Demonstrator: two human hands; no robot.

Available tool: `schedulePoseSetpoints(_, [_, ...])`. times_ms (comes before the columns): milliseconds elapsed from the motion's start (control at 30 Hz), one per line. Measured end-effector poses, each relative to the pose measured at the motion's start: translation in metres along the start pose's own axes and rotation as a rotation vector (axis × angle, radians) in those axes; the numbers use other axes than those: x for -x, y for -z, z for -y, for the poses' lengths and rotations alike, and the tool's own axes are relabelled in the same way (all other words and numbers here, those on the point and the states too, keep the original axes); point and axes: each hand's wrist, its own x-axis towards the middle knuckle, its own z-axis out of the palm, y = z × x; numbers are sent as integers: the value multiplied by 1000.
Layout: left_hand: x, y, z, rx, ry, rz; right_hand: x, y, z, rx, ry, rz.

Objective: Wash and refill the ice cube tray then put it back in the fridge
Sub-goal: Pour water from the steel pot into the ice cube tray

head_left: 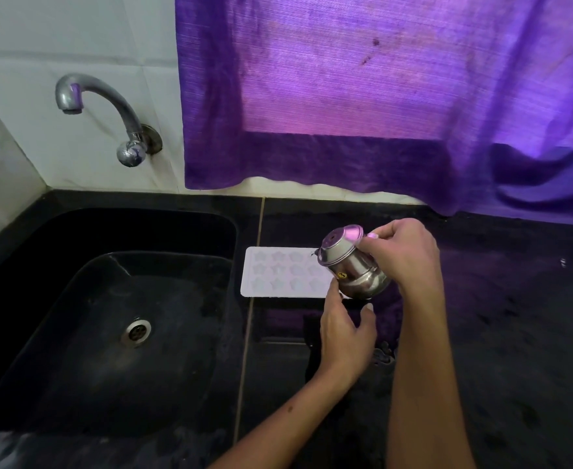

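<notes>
A white ice cube tray (280, 271) with star-shaped cells lies flat on the black counter (498, 316), just right of the sink. Over the tray's right end my right hand (403, 253) holds a small steel pot (353, 265), tilted with its mouth toward the tray. Just below the pot is my left hand (346, 333), fingers spread; its fingertips are near the pot's base, and I cannot tell if they touch it. The tray's right end is hidden by the pot.
A black sink (115, 319) with a metal drain (136, 333) fills the left side. A chrome tap (105, 113) comes off the white tiled wall above it. A purple curtain (380, 96) hangs down to the counter's back edge.
</notes>
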Motion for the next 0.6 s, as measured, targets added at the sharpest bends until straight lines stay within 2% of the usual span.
schedulePoseSetpoints(400, [2, -1, 1, 2, 25, 28, 0, 1, 0, 21, 1, 16])
schedulePoseSetpoints(600, [2, 2, 1, 2, 3, -8, -3, 3, -7, -94, -23, 17])
